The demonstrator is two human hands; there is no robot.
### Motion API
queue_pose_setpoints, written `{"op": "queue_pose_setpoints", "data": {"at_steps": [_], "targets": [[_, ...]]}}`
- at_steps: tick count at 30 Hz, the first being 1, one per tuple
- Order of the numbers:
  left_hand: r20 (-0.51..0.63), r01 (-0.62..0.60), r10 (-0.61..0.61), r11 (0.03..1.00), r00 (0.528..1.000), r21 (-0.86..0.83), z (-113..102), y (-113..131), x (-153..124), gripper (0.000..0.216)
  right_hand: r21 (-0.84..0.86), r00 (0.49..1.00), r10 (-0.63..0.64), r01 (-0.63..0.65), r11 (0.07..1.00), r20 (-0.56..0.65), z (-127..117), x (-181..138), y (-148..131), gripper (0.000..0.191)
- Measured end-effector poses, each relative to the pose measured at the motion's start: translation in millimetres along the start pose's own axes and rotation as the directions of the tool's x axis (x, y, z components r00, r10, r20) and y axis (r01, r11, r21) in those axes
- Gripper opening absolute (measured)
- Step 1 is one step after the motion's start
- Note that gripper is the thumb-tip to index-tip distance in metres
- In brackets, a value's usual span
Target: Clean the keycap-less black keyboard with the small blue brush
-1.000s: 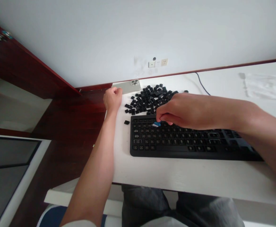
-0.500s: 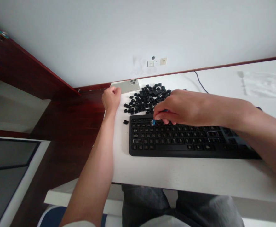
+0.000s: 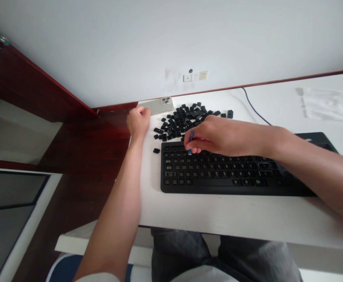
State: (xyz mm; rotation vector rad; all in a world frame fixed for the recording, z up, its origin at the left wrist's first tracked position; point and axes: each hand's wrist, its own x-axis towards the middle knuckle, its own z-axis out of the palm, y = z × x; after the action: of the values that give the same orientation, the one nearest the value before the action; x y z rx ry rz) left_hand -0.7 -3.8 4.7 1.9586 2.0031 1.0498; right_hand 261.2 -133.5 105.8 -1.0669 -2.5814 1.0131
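A black keyboard (image 3: 236,172) with its keycaps removed lies on the white desk (image 3: 218,215). My right hand (image 3: 215,135) pinches a small blue tool (image 3: 190,140), its tip down on the keyboard's upper left rows. Behind the keyboard lies a heap of several loose black keycaps (image 3: 183,119), and one lone keycap (image 3: 156,150) sits left of the keyboard. My left hand (image 3: 138,121) rests as a closed fist at the desk's left edge, beside the heap; what it holds, if anything, is hidden.
A silver phone (image 3: 159,105) lies face down at the desk's back left corner. The keyboard's cable (image 3: 252,107) runs toward the wall. Dark red wood furniture (image 3: 80,156) stands left of the desk. Wall sockets (image 3: 195,75) sit above the desk's back edge.
My right hand has slid left along the keyboard's top rows and turned the blue tool more upright. More of the keyboard's right end now shows. The left fist has hardly moved.
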Motion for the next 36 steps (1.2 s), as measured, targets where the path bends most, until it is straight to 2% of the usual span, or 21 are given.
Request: {"op": "queue_pose_setpoints", "data": {"at_steps": [13,29,36], "targets": [[0.014,0.007,-0.007,0.999,1.0,0.045,-1,2,0,0.039,-0.2,0.998,0.038,-0.049,0.979,-0.059,3,2,2,0.033],[0.016,0.017,-0.017,0.999,1.0,0.033,-1,2,0,0.04,-0.325,0.993,0.068,-0.096,0.941,-0.099,4,-2,-3,0.046],[0.014,0.009,-0.01,0.999,1.0,0.042,-2,2,-1,0.04,-0.241,0.995,0.088,-0.095,0.966,-0.038,3,0,-8,0.046]]}}
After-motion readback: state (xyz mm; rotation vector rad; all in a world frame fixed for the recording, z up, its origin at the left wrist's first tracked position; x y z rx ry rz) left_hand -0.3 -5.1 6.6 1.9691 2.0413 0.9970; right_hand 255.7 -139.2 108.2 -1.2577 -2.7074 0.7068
